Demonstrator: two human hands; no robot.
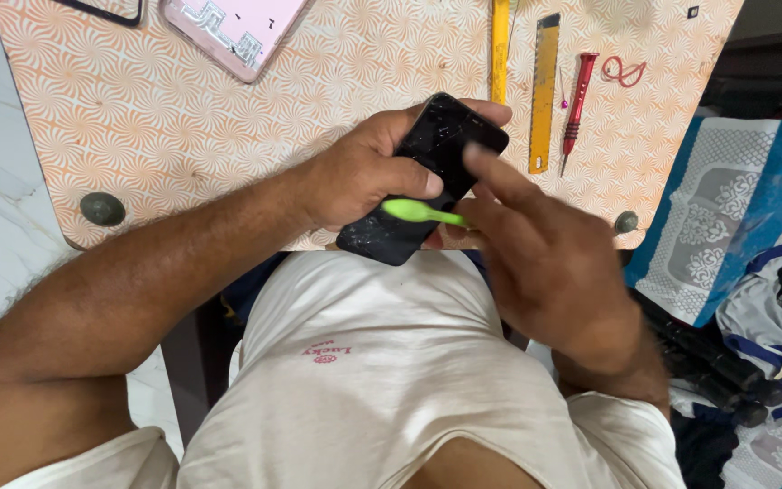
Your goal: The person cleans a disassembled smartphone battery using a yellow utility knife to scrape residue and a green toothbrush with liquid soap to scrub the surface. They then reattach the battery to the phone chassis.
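At the bottom of the frame a white shirt (391, 380) fills the view. Just above it, at centre, the left hand (359, 172) wraps closed around a black phone (427, 172) with a scuffed, cracked face, held tilted over the table's near edge. The right hand (545, 263) pinches a green tool (423, 213) against the phone, forefinger stretched across the glass. Farther up, on the orange patterned table (183, 118), lie a yellow ruler (544, 91) and a red screwdriver (577, 95) at upper right, and a pink phone body (237, 27) at upper left.
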